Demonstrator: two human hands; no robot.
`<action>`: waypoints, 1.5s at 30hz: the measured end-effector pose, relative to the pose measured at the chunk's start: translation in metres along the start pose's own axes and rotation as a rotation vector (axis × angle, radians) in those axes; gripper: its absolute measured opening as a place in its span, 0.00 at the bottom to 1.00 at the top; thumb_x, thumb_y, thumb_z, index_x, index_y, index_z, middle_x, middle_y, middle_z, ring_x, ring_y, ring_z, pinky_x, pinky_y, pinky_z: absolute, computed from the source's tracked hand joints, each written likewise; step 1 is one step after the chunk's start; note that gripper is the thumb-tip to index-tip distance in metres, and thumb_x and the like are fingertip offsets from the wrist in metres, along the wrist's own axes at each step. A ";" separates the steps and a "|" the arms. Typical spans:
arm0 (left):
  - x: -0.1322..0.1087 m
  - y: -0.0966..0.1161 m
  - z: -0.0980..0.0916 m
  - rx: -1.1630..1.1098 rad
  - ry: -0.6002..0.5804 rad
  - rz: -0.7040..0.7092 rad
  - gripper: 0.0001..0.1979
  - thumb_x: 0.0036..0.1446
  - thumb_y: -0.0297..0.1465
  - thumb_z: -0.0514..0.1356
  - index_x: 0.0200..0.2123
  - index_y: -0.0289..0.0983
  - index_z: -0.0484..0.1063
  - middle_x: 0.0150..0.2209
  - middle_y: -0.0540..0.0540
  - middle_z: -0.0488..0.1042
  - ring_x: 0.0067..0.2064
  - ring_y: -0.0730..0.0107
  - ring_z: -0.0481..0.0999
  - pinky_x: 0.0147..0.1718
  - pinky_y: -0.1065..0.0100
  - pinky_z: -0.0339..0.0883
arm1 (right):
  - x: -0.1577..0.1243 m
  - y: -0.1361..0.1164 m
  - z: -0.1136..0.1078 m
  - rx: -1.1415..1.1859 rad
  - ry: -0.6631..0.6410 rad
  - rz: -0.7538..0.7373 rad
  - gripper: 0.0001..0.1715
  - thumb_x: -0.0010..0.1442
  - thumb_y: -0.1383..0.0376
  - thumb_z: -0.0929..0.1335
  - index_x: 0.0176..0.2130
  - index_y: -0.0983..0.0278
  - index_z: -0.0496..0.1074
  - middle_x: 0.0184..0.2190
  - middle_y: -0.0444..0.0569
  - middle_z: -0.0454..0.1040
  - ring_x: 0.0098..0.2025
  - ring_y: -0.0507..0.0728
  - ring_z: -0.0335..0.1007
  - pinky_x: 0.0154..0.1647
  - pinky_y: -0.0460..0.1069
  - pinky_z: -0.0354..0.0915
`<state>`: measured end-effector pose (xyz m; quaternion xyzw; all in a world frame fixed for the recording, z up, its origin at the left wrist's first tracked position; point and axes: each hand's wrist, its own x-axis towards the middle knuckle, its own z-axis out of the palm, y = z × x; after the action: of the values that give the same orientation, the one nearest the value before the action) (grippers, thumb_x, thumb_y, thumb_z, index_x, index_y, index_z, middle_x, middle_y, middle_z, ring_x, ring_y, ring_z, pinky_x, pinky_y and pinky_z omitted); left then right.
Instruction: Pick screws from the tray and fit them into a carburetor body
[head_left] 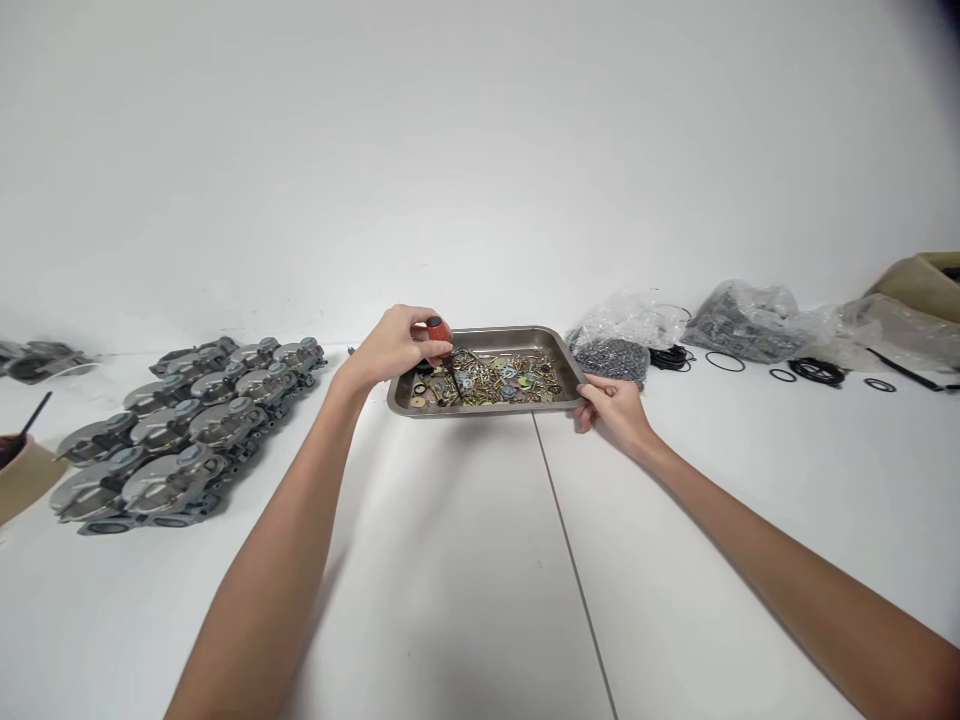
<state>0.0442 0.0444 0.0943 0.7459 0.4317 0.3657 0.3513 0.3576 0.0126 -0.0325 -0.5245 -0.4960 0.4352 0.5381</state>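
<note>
A shallow metal tray [487, 335] sits on the white table, filled with several small brass and steel parts [495, 378]. My left hand [394, 345] is over the tray's left end, its fingers closed round a screwdriver with a red handle [439, 330] whose dark shaft points down into the parts. My right hand [611, 408] grips the tray's front right corner, thumb on the rim.
Rows of grey cast metal housings [187, 430] lie left of the tray. Clear plastic bags of dark small parts [619, 345] and black rubber rings [724, 361] lie to the right. A brown cup with a black stick [19, 470] stands at the far left edge.
</note>
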 end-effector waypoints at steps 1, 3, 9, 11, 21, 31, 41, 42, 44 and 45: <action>0.001 -0.002 0.001 0.017 0.016 0.015 0.06 0.47 0.28 0.66 0.29 0.30 0.76 0.26 0.43 0.75 0.28 0.72 0.73 0.31 0.71 0.66 | 0.000 0.000 0.000 -0.001 0.002 0.002 0.31 0.49 0.65 0.68 0.50 0.79 0.74 0.15 0.50 0.73 0.12 0.55 0.68 0.12 0.46 0.65; 0.002 -0.003 0.001 0.040 0.059 0.024 0.07 0.48 0.29 0.66 0.30 0.30 0.76 0.27 0.43 0.76 0.29 0.72 0.74 0.32 0.70 0.67 | 0.000 0.000 0.000 -0.003 0.006 0.005 0.31 0.49 0.64 0.68 0.50 0.80 0.74 0.14 0.50 0.73 0.12 0.55 0.68 0.12 0.46 0.65; -0.004 0.009 -0.004 0.000 0.076 -0.013 0.11 0.48 0.33 0.66 0.32 0.30 0.74 0.26 0.44 0.76 0.27 0.71 0.76 0.32 0.69 0.71 | -0.002 -0.003 0.001 -0.005 0.010 0.003 0.29 0.50 0.64 0.68 0.48 0.79 0.75 0.14 0.50 0.73 0.12 0.55 0.68 0.13 0.46 0.64; -0.006 0.013 -0.002 -0.007 -0.002 -0.032 0.13 0.48 0.35 0.66 0.33 0.30 0.73 0.26 0.44 0.76 0.29 0.70 0.77 0.33 0.69 0.72 | -0.003 -0.004 0.001 -0.006 0.009 0.002 0.28 0.50 0.65 0.68 0.48 0.79 0.75 0.15 0.50 0.74 0.12 0.55 0.68 0.13 0.46 0.64; 0.001 0.003 0.009 0.063 -0.045 -0.028 0.12 0.49 0.35 0.64 0.32 0.31 0.73 0.27 0.46 0.75 0.30 0.73 0.76 0.32 0.71 0.70 | -0.004 -0.005 0.002 -0.007 0.008 0.002 0.27 0.51 0.66 0.68 0.49 0.78 0.75 0.13 0.48 0.72 0.13 0.53 0.67 0.16 0.46 0.66; -0.013 0.016 -0.024 0.112 0.076 -0.033 0.11 0.48 0.33 0.65 0.29 0.30 0.73 0.27 0.45 0.75 0.27 0.76 0.73 0.28 0.73 0.67 | -0.003 -0.002 0.001 -0.005 0.015 0.003 0.29 0.51 0.65 0.68 0.50 0.79 0.74 0.14 0.48 0.72 0.13 0.54 0.67 0.16 0.46 0.66; -0.013 0.015 -0.026 0.207 -0.045 -0.085 0.09 0.49 0.33 0.63 0.28 0.31 0.74 0.23 0.47 0.73 0.26 0.76 0.71 0.26 0.75 0.62 | -0.009 -0.011 0.008 -0.082 0.068 0.023 0.32 0.50 0.66 0.66 0.52 0.81 0.72 0.15 0.52 0.74 0.17 0.60 0.74 0.16 0.48 0.68; -0.012 0.014 -0.025 0.210 -0.052 -0.086 0.09 0.49 0.33 0.63 0.28 0.31 0.74 0.23 0.47 0.73 0.26 0.76 0.72 0.26 0.74 0.62 | -0.010 -0.012 0.009 -0.097 0.087 0.019 0.31 0.50 0.67 0.66 0.52 0.81 0.73 0.15 0.51 0.74 0.18 0.60 0.75 0.18 0.48 0.70; -0.012 0.012 -0.026 0.213 -0.055 -0.089 0.09 0.49 0.33 0.63 0.29 0.31 0.74 0.24 0.47 0.74 0.27 0.76 0.72 0.27 0.74 0.64 | -0.013 -0.013 0.010 -0.127 0.118 0.013 0.29 0.50 0.67 0.66 0.50 0.78 0.74 0.14 0.50 0.74 0.20 0.60 0.77 0.23 0.48 0.72; -0.012 0.012 -0.027 0.214 -0.052 -0.090 0.09 0.49 0.33 0.63 0.30 0.32 0.75 0.25 0.47 0.74 0.27 0.75 0.73 0.27 0.74 0.64 | -0.014 -0.013 0.010 -0.142 0.127 0.011 0.28 0.50 0.67 0.66 0.49 0.77 0.75 0.14 0.49 0.74 0.21 0.60 0.77 0.25 0.48 0.73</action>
<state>0.0217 0.0344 0.1141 0.7685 0.4920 0.2818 0.2966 0.3455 -0.0010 -0.0207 -0.5906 -0.4874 0.3678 0.5276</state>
